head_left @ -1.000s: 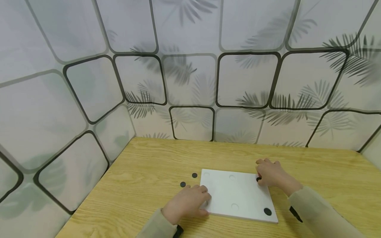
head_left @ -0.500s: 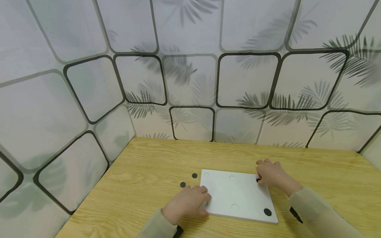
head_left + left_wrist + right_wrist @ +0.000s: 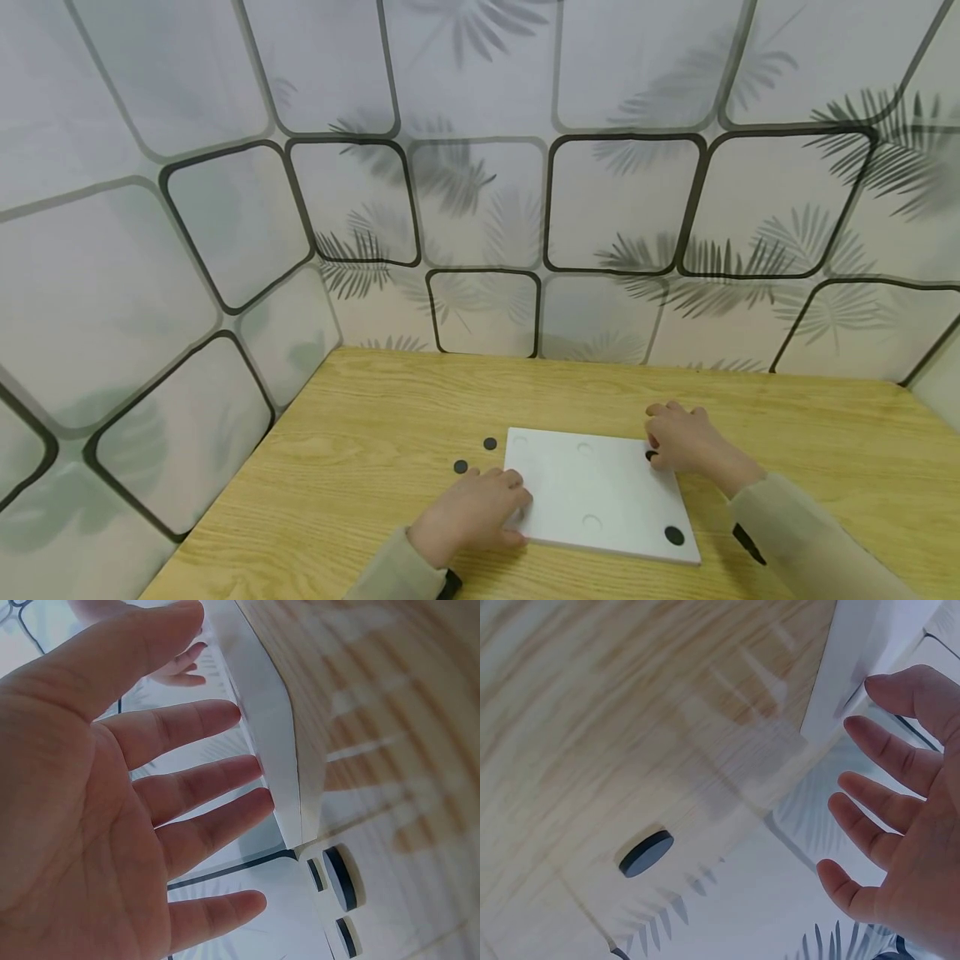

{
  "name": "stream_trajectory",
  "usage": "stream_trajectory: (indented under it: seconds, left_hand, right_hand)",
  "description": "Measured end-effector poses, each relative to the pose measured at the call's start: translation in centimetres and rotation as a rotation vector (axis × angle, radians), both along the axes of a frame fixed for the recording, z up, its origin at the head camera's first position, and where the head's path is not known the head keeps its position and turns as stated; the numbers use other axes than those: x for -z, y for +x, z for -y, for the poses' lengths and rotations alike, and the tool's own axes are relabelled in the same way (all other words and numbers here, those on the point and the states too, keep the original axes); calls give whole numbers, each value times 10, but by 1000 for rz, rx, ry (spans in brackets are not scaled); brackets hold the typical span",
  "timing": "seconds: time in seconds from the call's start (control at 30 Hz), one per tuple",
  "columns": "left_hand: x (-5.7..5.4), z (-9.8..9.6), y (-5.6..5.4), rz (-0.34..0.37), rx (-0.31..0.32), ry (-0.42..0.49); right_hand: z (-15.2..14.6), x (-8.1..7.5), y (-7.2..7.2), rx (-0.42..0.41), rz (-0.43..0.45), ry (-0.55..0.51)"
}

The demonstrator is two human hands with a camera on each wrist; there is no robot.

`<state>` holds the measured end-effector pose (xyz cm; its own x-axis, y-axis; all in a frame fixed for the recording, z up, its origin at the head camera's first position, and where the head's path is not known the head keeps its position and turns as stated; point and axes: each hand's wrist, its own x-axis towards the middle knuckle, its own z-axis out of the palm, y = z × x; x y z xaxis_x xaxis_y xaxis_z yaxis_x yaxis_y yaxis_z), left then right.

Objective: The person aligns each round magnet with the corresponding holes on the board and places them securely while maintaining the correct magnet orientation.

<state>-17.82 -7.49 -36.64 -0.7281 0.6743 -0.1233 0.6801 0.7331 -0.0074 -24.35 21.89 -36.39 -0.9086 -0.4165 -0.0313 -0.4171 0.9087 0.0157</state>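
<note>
A white rectangular board point(image 3: 592, 479) with round shallow recesses lies on the table. One flat black disc point(image 3: 674, 535) sits at its near right corner. My left hand point(image 3: 476, 510) rests at the board's left edge, fingers spread, with several fingertips point(image 3: 259, 766) at the rim in the left wrist view. My right hand point(image 3: 686, 437) is over the far right corner, where its thumb is at a second black disc point(image 3: 651, 456), mostly covered by the hand. In the right wrist view the fingers are apart and loosely bent, thumb and forefinger close over the board.
Two loose black discs, one farther point(image 3: 490, 443) and one nearer point(image 3: 461, 467), lie left of the board on the wooden table point(image 3: 375, 417). The left wrist view shows a bigger-looking disc point(image 3: 340, 877) by them. Another disc point(image 3: 646, 853) lies beyond the right hand. A patterned curtain point(image 3: 480, 208) encloses the table.
</note>
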Motion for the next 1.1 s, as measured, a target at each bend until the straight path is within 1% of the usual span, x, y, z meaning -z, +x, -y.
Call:
stream_trajectory:
  seconds: [0.27,0.37,0.6,0.77,0.9,1.1]
  left_hand:
    - [1,0,0,5,-6,5]
    - [1,0,0,4,-8,7]
    - [1,0,0,3,-9,7]
    - [1,0,0,6,-13,8]
    - [1,0,0,4,-10,7]
    - [1,0,0,3,-8,12]
  right_hand:
    - [-5,1,0,35,-8,-18]
    - [-9,1,0,32,-20,-16]
    - [-17,0,3,31,-46,-46]
    - [-22,-3,6,45,-44,-49]
    - [-27,-5,8,40,-45,-47]
    - [-38,-2,7,60,-30,-30]
